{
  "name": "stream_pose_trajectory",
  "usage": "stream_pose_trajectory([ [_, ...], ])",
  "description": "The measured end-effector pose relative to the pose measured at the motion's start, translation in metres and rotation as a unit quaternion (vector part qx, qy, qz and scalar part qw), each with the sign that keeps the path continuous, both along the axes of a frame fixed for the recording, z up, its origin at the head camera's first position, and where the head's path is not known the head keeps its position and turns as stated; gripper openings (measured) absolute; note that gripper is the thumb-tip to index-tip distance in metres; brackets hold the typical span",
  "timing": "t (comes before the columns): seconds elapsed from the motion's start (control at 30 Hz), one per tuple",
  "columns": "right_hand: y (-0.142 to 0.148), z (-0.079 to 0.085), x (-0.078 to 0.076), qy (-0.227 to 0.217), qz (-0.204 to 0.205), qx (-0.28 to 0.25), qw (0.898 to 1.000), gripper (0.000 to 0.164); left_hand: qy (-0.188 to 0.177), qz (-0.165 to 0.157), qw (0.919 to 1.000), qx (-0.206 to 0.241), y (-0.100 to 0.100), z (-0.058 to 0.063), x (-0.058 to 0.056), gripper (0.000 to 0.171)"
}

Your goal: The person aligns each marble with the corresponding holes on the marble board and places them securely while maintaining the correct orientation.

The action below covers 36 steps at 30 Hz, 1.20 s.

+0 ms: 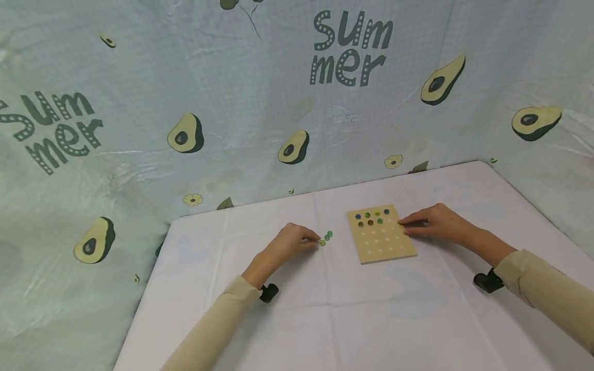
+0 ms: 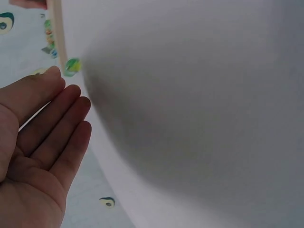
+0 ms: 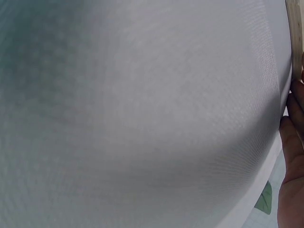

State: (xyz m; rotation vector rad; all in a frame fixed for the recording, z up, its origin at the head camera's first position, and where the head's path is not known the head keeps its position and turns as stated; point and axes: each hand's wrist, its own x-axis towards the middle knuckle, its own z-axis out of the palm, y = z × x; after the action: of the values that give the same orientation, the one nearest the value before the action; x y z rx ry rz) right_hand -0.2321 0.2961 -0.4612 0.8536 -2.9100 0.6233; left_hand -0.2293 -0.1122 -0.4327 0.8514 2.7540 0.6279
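In the head view, my left hand point(image 1: 293, 242) reaches to a small cluster of glass marbles on the table. Its fingertips are right at a yellow-green marble point(image 1: 322, 242), with green marbles point(image 1: 329, 234) just beyond. From the left wrist, the fingers point(image 2: 71, 147) look extended and a green-yellow marble point(image 2: 72, 66) shows past the thumb tip. My right hand point(image 1: 433, 222) touches the right edge of a square wooden board point(image 1: 387, 245) with its fingertips. Several coloured marbles point(image 1: 370, 223) sit in the board's two far rows; the nearer rows show bare hollows.
A pale cloth covers the table point(image 1: 297, 330). Behind and beside it hangs a light curtain point(image 1: 241, 103) printed with avocados and lettering. Each wrist carries a black strapped camera, such as the right one point(image 1: 488, 282).
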Motion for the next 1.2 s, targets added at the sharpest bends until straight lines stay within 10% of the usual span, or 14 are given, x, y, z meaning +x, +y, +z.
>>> stream_pose_trajectory([
  [1.2,0.0,-0.003,0.003,0.005,-0.002,-0.003,1.0,0.028,0.021,0.017,0.9993,-0.025,0.02,-0.003,-0.001,0.011],
])
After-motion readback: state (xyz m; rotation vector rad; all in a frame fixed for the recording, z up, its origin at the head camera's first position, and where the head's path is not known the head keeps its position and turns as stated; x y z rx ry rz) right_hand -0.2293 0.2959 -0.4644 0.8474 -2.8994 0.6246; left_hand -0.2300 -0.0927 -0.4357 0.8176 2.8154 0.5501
